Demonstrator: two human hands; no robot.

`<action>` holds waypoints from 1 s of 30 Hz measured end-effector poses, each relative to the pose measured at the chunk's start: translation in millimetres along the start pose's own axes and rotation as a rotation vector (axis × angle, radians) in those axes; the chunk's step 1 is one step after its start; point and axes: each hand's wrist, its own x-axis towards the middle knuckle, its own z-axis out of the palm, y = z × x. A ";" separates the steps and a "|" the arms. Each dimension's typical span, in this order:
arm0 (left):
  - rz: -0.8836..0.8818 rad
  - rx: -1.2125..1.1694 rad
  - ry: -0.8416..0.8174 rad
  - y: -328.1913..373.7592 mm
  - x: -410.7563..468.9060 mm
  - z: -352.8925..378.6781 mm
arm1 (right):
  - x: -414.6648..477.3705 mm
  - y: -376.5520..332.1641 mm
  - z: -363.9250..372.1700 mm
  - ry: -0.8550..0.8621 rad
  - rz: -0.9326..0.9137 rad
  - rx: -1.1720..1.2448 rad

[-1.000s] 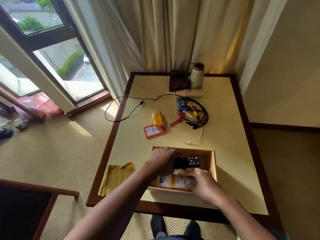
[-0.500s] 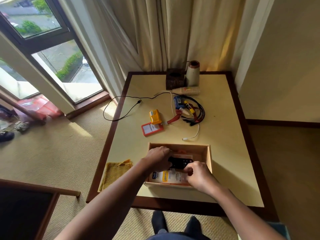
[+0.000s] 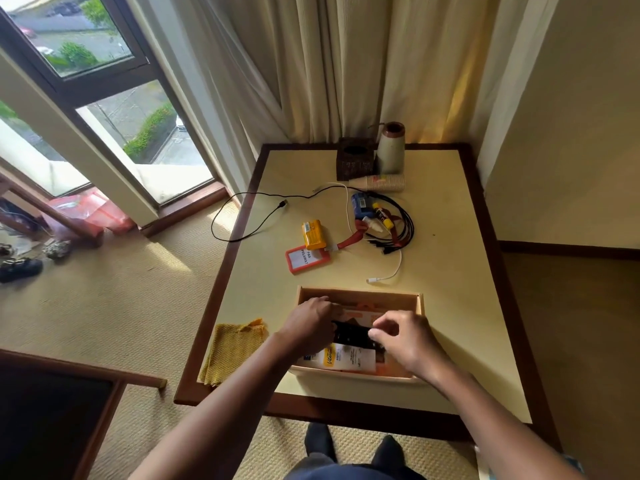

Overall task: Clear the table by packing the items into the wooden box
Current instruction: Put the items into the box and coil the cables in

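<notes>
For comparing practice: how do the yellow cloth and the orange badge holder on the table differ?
The cloth is yellow and netted; the badge holder is orange with a white printed card. The cloth looks larger than the badge holder. The cloth lies left of the wooden box; the badge holder lies beyond it, joined to a red strap. Both lie on the table, not yet packed.

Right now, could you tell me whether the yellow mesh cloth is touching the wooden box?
Apart. The head view shows a strip of bare table between the yellow mesh cloth and the wooden box.
</notes>
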 end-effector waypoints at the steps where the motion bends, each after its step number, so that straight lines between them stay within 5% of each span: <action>1: 0.002 -0.020 0.044 -1.5 -2.3 -1.9 | 3.9 -1.4 -5.6 0.037 -0.019 0.016; 8: -0.188 -0.165 0.310 -2.4 9.7 -41.5 | 63.5 -23.3 -38.9 0.174 -0.056 0.065; 18: -0.499 -0.255 0.158 -71.9 138.2 -74.2 | 220.7 -60.3 -32.6 0.196 0.135 -0.011; 30: -0.678 -0.182 0.044 -112.4 220.7 -31.7 | 362.6 -51.7 3.0 0.256 0.349 -0.315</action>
